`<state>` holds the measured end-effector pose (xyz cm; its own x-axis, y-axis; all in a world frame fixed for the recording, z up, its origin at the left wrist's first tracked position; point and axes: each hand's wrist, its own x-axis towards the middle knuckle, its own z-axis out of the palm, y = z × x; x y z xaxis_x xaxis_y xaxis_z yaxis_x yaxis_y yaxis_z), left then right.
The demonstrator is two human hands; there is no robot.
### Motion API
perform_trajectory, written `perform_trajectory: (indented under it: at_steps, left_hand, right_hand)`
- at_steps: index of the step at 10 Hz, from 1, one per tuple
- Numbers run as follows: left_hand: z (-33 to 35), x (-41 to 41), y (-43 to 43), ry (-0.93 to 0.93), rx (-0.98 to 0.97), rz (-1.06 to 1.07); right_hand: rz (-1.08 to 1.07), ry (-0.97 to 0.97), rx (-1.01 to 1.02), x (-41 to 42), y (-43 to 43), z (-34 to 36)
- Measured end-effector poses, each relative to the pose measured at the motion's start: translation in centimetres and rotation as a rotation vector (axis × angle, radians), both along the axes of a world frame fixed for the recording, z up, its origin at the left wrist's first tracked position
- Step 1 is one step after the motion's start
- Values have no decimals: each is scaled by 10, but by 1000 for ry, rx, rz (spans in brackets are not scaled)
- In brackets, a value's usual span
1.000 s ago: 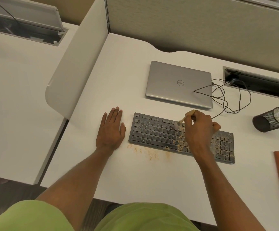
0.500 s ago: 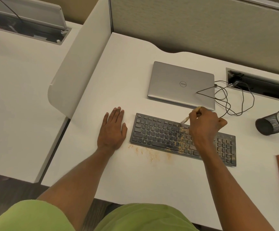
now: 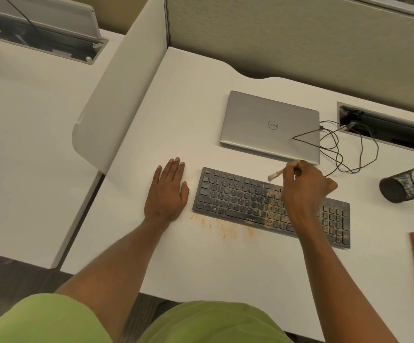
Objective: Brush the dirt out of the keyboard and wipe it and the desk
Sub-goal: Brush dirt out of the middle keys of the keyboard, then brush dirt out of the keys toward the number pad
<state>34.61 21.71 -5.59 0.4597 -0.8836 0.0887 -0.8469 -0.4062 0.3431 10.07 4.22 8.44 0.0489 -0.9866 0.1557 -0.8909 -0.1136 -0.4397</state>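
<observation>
The only mark that can be read is the round Dell logo (image 3: 273,125) on the lid of the closed silver laptop (image 3: 250,115), just beyond the fingers of the right hand (image 3: 307,189) and upside down from here. The key legends on the keyboard (image 3: 235,196) beside those fingers, and a small white mark on its near edge, are too small to read.

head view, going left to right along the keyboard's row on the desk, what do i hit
left hand flat on the desk → keyboard, with the right hand holding the brush over it → mesh cup on its side
</observation>
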Motion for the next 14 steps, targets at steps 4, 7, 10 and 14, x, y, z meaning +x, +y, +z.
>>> perform_trajectory:
  at_steps: [4,7,10,14]
  left_hand:
    - [0,-1,0,-1,4,1]
    - [1,0,0,-8,-2,3]
    - [1,-1,0,1,0,3]
    - [2,0,0,3,-3,1]
  right_hand:
    - [14,-58,44,-6,7,-5]
    - [39,-24,64,-3,11,-5]
    - [89,-50,119,3,17,-7]
    - [137,8,100,-11,9,-1]
